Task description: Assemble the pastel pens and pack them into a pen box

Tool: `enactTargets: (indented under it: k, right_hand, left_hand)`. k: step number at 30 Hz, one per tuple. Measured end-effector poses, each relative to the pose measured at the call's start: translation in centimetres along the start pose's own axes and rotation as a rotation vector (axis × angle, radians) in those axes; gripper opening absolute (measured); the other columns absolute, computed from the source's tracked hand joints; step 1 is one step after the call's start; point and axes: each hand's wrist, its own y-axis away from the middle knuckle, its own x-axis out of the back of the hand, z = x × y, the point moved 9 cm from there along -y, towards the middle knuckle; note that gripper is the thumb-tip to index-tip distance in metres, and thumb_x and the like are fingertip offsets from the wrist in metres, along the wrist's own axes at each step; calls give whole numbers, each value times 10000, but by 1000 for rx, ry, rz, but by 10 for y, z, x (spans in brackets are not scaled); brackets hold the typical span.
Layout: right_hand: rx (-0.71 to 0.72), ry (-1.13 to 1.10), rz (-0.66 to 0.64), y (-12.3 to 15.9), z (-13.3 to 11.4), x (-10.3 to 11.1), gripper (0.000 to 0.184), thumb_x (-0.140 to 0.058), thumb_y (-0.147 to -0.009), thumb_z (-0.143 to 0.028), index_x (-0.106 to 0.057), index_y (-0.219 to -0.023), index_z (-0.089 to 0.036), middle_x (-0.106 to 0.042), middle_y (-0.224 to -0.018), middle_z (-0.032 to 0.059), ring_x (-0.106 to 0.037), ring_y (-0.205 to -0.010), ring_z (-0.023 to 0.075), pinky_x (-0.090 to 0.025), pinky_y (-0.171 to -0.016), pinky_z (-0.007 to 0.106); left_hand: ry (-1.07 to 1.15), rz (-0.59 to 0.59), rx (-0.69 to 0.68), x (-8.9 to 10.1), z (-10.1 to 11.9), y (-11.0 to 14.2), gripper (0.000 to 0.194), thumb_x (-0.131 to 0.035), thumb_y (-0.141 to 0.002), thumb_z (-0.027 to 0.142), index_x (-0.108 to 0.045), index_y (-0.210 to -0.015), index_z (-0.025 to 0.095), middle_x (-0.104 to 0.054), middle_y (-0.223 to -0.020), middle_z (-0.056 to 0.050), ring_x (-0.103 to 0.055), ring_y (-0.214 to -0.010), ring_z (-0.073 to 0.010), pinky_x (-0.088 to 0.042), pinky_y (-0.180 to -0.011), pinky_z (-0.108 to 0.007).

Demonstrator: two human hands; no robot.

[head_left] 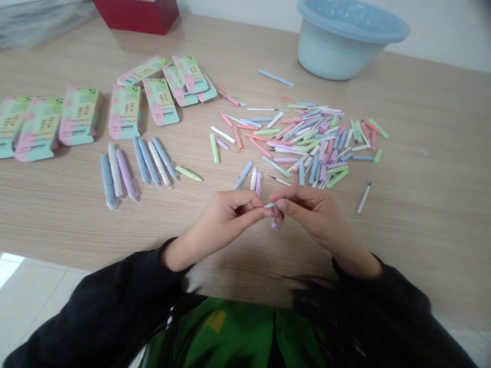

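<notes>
My left hand point(228, 214) and my right hand point(316, 212) meet over the table, both closed in a pinch. Between their fingertips is a small light-blue pen part point(270, 205), mostly covered by the fingers. A purple piece point(275, 225) shows just under the fingers; whether it is held, I cannot tell. Just beyond the hands lie a blue pen barrel point(243, 175), a white one point(253, 179) and a purple one point(259, 183), their near ends partly hidden. A heap of pastel pen parts and white refills point(314, 138) spreads behind my right hand.
At left lie several wrapped pens point(123, 174) in two groups and a green pen piece point(189, 173). Behind them are several pink-and-green boxes point(125, 112). A blue basin point(333, 51) and a red box point(138, 15) stand at the back. One refill point(364, 198) lies apart at right.
</notes>
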Motion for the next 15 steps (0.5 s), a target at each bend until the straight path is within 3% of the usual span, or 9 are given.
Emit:
enactTargets:
  k: [4,10,15]
  right_hand:
    - [-36,86,-40,2,0,-1,92,-732,-878,-282,-805,-913,-238,-757,-679,-16,-719,-636,141,-600,-647,278]
    - [-91,45,-163,2,8,-12,231,-717,-894,-424,-779,-839,-209,-739,-684,3,-706,-665,144,-580,-670,276]
    - [-69,21,-42,0,3,3,138,-752,-874,-348,-762,-862,-210,-720,-697,-12,-686,-655,128,-570,-645,255]
  left_hand:
    - [3,-22,0,-2,1,0,256,-695,-926,320,-725,-749,139,-660,-654,-2,-529,-611,-116,-379,-567,-225]
    - [-25,-156,-79,-14,12,2,254,-634,-973,266,-737,-775,145,-671,-686,8,-547,-623,-103,-401,-611,-218]
    - [-117,-110,-78,-7,15,1,343,-534,-1018,295,-705,-759,151,-580,-613,39,-518,-582,-89,-382,-584,-205]
